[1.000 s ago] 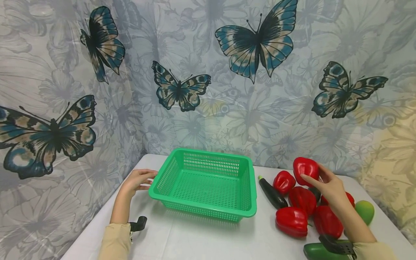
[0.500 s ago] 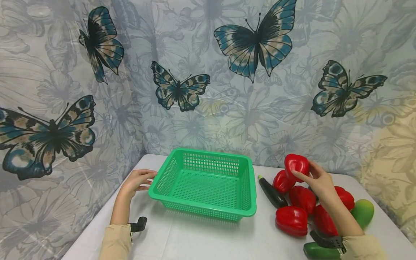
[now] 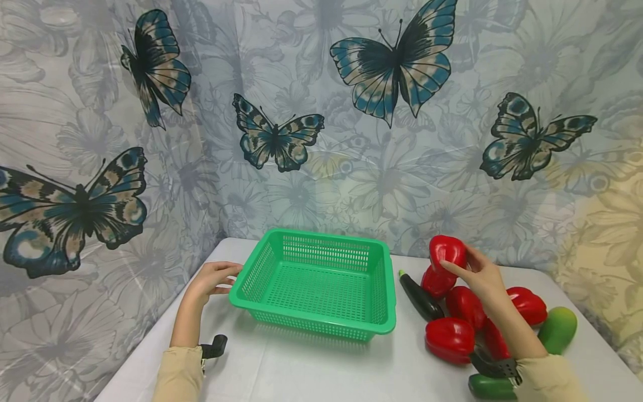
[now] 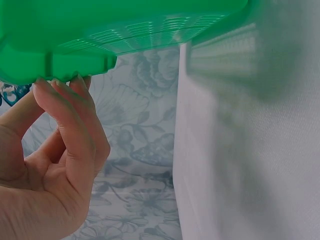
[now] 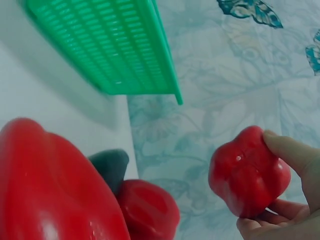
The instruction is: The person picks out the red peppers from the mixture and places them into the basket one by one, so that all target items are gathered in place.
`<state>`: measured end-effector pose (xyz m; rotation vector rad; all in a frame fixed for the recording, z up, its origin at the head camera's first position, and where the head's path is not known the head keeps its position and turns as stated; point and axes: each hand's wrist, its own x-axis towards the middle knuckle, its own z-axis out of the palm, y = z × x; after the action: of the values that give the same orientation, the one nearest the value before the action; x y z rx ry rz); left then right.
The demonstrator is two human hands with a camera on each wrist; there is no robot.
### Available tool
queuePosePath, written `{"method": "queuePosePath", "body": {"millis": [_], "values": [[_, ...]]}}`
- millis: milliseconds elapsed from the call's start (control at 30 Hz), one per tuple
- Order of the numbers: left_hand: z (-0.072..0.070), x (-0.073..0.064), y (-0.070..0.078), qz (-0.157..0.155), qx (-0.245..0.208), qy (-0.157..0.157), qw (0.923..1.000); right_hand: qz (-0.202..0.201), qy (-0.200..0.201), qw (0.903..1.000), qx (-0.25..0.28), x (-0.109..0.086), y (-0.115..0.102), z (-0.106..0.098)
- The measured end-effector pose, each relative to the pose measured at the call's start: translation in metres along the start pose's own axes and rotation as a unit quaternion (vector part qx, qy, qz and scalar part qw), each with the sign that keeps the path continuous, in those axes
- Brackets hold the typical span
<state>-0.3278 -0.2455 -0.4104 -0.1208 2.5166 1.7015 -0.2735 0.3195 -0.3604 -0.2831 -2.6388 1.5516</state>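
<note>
My right hand (image 3: 484, 276) holds a red bell pepper (image 3: 447, 252) between thumb and fingers, raised above the other vegetables. The right wrist view shows the underside of this pepper, with its lobes towards the camera. At the left, my left hand (image 3: 213, 279) has its fingertips at the rim of a green plastic basket (image 3: 321, 329). In the left wrist view, the bent fingers (image 4: 75, 135) meet the underside of that rim. The basket holds nothing and stands on the white table. Part of the thumb is hidden there.
Right of the basket lie a dark eggplant (image 3: 419, 296), several red bell peppers (image 3: 449, 340), a green mango (image 3: 558, 329) and a dark green cucumber (image 3: 489, 386). The right forearm covers some of them. A butterfly-patterned curtain (image 3: 351, 190) hangs behind the white table (image 3: 301, 368).
My right hand has carried the red bell pepper leftward and slightly up, towards the basket. More of the peppers and the mango on the right now shows. My left hand and the basket stay put.
</note>
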Motion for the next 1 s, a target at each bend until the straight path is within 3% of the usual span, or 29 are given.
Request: {"method": "queuePosePath", "body": {"millis": [367,1000], "values": [[0.000,0.000,0.001,0.001,0.000,0.002,1.0000,-0.002,-0.012,0.9996,0.026,0.003,-0.012,0.015],[0.000,0.001,-0.001,-0.007,-0.005,0.000,1.0000,-0.014,-0.022,0.9993,0.027,0.012,-0.037,0.041]]}}
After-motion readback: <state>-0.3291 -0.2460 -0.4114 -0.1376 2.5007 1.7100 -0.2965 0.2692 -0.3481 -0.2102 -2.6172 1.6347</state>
